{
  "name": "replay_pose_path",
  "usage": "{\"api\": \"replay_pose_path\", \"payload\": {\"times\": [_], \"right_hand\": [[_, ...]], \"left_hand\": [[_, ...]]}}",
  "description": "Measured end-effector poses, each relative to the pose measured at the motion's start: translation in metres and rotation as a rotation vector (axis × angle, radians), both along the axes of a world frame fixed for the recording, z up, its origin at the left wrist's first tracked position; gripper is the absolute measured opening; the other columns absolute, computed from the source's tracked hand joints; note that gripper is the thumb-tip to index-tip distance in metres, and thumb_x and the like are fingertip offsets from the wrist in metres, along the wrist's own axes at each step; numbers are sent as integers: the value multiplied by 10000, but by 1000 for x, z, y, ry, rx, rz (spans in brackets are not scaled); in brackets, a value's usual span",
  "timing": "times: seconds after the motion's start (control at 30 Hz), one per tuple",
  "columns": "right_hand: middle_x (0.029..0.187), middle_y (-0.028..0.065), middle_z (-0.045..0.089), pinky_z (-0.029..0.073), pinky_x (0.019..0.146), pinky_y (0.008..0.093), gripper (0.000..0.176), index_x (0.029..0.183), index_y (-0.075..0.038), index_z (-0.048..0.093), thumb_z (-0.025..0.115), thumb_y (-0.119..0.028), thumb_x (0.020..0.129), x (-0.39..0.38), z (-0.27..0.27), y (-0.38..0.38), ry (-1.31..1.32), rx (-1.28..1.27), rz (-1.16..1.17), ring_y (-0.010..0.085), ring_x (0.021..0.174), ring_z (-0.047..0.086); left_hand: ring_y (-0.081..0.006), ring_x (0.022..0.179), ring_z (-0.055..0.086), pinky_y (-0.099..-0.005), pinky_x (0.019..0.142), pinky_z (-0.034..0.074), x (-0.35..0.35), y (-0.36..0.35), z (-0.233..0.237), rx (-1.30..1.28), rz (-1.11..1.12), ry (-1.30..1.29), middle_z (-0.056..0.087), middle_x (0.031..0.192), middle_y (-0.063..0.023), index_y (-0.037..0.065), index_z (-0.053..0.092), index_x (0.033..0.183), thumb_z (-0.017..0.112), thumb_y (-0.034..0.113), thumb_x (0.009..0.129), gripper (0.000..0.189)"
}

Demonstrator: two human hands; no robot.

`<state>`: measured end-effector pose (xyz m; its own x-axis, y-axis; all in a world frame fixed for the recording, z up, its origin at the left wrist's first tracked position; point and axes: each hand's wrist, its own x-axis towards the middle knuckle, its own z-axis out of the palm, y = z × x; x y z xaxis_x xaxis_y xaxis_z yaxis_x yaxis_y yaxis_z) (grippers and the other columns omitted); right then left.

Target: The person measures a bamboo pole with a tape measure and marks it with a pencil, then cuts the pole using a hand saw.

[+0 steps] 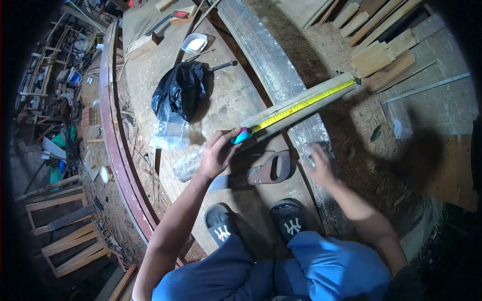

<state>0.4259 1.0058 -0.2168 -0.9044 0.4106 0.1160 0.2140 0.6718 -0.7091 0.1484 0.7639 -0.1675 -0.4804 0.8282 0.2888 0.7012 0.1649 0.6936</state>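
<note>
My left hand (219,154) is closed round a blue and pink tape measure (242,135). Its yellow blade (304,104) is drawn out along a long wooden piece (281,119) lying crosswise over the boards, and the blade's end is at the piece's far right tip. Blurred by motion, my right hand (319,163) is above the weathered plank, apart from the wood and the tape; what its fingers do cannot be made out. A handsaw (269,169) with a brown handle lies below the wooden piece, between my hands.
A black plastic bag (179,90), a clear bag (169,134) and a white container (194,43) sit on the plywood at the upper left. Wood offcuts (374,60) are piled at the upper right. My sandalled feet are on the boards below the saw.
</note>
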Motion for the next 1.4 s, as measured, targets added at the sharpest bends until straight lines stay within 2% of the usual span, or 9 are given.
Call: {"api": "replay_pose_path", "payload": {"times": [0.23,0.53,0.7,0.83,1.03,1.17,1.2,1.37,1.4], "right_hand": [[1249,100,583,353,1084,514,488,1222,-101,646,780,-376,841,-4,5,-56,-26,255,435,304,1245,506],[1101,82,633,325,1118,516,313,1074,-95,648,738,-248,816,-13,-11,-61,-32,442,545,289,1208,557],[1000,90,597,356,1061,507,170,960,-91,619,683,-157,816,5,-11,-49,-91,432,509,289,1105,573],[1004,130,609,374,1034,499,235,948,-64,616,703,-188,769,32,10,-31,-88,293,458,329,1074,583],[837,164,636,460,860,486,221,811,-27,639,742,-198,717,85,32,-16,33,181,195,382,895,637],[782,172,597,448,767,474,211,853,5,640,703,-189,797,116,66,-22,-105,-75,46,404,759,593],[726,179,523,422,670,452,211,789,4,594,711,-170,767,120,65,-25,-28,-63,15,383,693,547],[722,171,517,418,593,382,199,827,26,583,702,-129,865,116,99,-41,-239,-355,-115,279,625,533],[722,165,527,420,586,381,182,860,29,584,691,-117,881,105,104,-45,-88,-276,-103,262,616,528]], "left_hand": [[-348,976,679,-390,832,554,0,-2,-4,-32,14,-2,676,1087,-183,29,649,1252,766,36,848,421],[-351,952,674,-386,827,548,-1,-1,0,-51,25,-3,674,1047,-184,24,654,1233,768,30,835,414],[-342,819,642,-416,719,537,-1,2,-4,38,30,22,639,923,-146,96,661,1290,784,74,830,477],[-341,811,639,-411,717,536,-1,1,-4,20,22,39,637,914,-149,78,659,1289,780,66,834,471],[-340,911,678,-379,802,550,0,1,-4,-27,27,-8,680,1037,-192,18,646,1275,769,5,821,470],[-340,920,682,-383,807,552,-1,-1,-6,-32,23,6,683,1041,-193,17,645,1275,768,6,824,467],[-343,924,683,-386,811,552,-1,-2,-6,-55,27,12,683,1043,-193,16,645,1276,767,6,824,468],[-353,932,680,-388,821,551,-1,-1,-7,-34,19,13,681,1052,-193,25,642,1292,760,7,826,481],[-355,935,677,-388,825,549,0,0,-7,-32,22,21,680,1056,-193,28,641,1297,758,6,826,486]]}}
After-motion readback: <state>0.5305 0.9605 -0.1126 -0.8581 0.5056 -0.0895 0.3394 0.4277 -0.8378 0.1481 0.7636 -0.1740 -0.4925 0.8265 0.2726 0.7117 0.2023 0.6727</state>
